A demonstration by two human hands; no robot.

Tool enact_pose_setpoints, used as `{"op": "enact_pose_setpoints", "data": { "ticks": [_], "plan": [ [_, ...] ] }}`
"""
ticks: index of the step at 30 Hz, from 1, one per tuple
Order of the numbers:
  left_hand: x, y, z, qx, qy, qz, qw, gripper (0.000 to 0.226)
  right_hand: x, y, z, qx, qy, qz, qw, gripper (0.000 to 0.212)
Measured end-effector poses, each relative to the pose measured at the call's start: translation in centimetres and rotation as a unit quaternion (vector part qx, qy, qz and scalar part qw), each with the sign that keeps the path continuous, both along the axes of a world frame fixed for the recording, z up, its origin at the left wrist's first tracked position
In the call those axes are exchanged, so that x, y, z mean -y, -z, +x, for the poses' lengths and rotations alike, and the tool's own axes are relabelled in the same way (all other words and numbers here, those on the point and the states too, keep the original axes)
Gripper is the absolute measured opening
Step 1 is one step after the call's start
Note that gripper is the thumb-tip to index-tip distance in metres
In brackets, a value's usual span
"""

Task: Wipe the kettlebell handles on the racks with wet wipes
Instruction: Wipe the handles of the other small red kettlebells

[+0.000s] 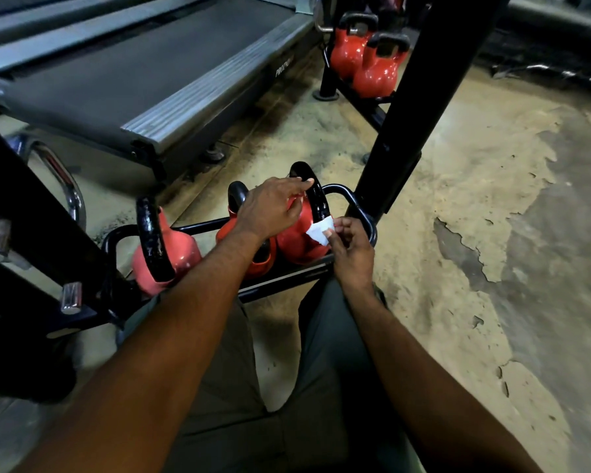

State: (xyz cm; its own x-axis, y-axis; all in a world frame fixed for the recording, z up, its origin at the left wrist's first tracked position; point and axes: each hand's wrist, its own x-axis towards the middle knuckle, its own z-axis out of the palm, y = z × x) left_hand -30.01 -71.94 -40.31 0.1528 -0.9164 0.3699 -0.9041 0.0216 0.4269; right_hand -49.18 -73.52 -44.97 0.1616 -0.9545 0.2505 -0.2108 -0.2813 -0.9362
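Note:
Three red kettlebells with black handles sit on the low black rack in front of my knees. My left hand reaches over the right kettlebell, its fingertips touching the top of the black handle. My right hand pinches a small white wet wipe against the lower right end of that handle. The middle kettlebell is mostly hidden behind my left wrist. The left kettlebell stands apart with its handle facing me.
A black rack upright rises just right of the kettlebells. Two more red kettlebells sit on a farther rack. A treadmill lies to the upper left. Black frame and chrome bars stand at the left. Worn concrete floor spreads right.

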Motion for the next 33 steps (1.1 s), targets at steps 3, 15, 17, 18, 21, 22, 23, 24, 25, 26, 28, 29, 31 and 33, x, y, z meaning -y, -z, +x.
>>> {"op": "enact_pose_setpoints", "data": {
  "ticks": [3, 15, 17, 18, 21, 22, 23, 24, 25, 26, 28, 29, 31, 33],
  "plan": [
    [-0.2, 0.1, -0.5, 0.065, -0.002, -0.012, 0.998, 0.045, 0.3, -0.2, -0.1, 0.035, 0.011, 0.029, 0.999, 0.012],
    [-0.5, -0.2, -0.7, 0.104, -0.008, -0.027, 0.994, 0.044, 6.5, -7.6, 3.2, -0.029, -0.138, 0.255, 0.957, 0.025],
    [-0.6, -0.3, -0.8, 0.094, -0.009, -0.027, 0.995, 0.044, 6.5, -7.4, 3.5, -0.064, -0.141, 0.242, 0.958, 0.019],
    [-0.6, -0.3, -0.8, 0.084, -0.009, -0.026, 0.996, 0.044, 6.4, -6.5, 3.1, -0.084, -0.138, 0.218, 0.962, 0.015],
    [-0.6, -0.3, -0.8, 0.058, -0.010, -0.027, 0.998, 0.043, 4.2, -3.5, 0.9, -0.159, -0.103, 0.105, 0.976, 0.014],
    [-0.5, -0.4, -0.7, 0.056, -0.010, -0.027, 0.998, 0.043, 3.3, -2.8, 0.2, -0.148, -0.095, 0.087, 0.981, 0.009],
    [-0.6, -0.4, -0.7, 0.056, -0.011, -0.028, 0.998, 0.043, 2.0, -2.7, -0.3, -0.134, -0.084, 0.078, 0.984, 0.005],
    [-0.6, -0.4, -0.7, 0.058, -0.011, -0.028, 0.998, 0.043, 1.3, -2.7, -0.6, -0.113, -0.069, 0.074, 0.988, 0.008],
    [-0.7, -0.5, -0.8, 0.060, -0.011, -0.029, 0.998, 0.043, 0.7, -2.9, -0.7, -0.096, -0.059, 0.071, 0.991, 0.012],
    [-0.8, -0.5, -0.8, 0.061, -0.012, -0.029, 0.998, 0.043, 0.5, -3.1, -0.6, -0.079, -0.052, 0.068, 0.993, 0.015],
    [-0.9, -0.6, -0.8, 0.061, -0.014, -0.028, 0.998, 0.043, 0.1, -4.3, -0.1, -0.038, -0.054, 0.080, 0.995, 0.015],
    [-0.9, -0.6, -0.8, 0.060, -0.014, -0.027, 0.998, 0.043, 0.0, -4.8, 0.1, -0.008, -0.061, 0.096, 0.994, 0.014],
    [-1.0, -0.6, -0.8, 0.060, -0.013, -0.025, 0.998, 0.044, -0.3, -5.5, 0.3, 0.055, -0.074, 0.118, 0.989, 0.010],
    [-1.0, -0.5, -0.8, 0.064, -0.007, -0.024, 0.998, 0.045, -0.3, -5.8, 0.2, 0.096, -0.067, 0.135, 0.984, 0.012]
  ]
}}
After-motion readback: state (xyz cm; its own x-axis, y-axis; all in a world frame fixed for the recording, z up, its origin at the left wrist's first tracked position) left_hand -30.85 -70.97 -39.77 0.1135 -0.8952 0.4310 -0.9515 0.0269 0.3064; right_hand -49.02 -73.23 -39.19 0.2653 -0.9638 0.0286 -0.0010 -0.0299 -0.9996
